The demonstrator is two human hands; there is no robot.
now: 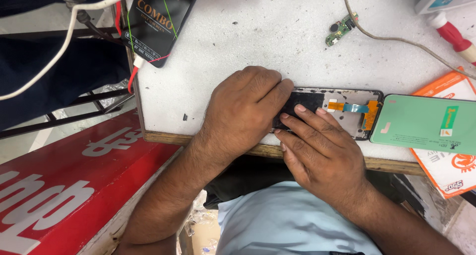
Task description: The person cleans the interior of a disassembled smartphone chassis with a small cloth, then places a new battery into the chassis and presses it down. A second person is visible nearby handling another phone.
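An opened phone frame [347, 111] lies near the front edge of a white table [258, 42], its inside up, with orange and blue flex cables showing. My left hand [243, 111] rests knuckles-up over the frame's left end, fingers curled against it. My right hand [317, 146] lies just below, fingertips pressing on a black part [305, 102] at the frame's left. A display panel with a green protective film [426, 123] lies flat against the frame's right end.
A small green circuit board [339, 31] and a thin beige cable [396, 39] lie further back. A black box [158, 17] with wires sits at the back left. A red-handled tool [453, 34] and orange-white packet [453, 166] lie right. A red sign [64, 185] leans below the table.
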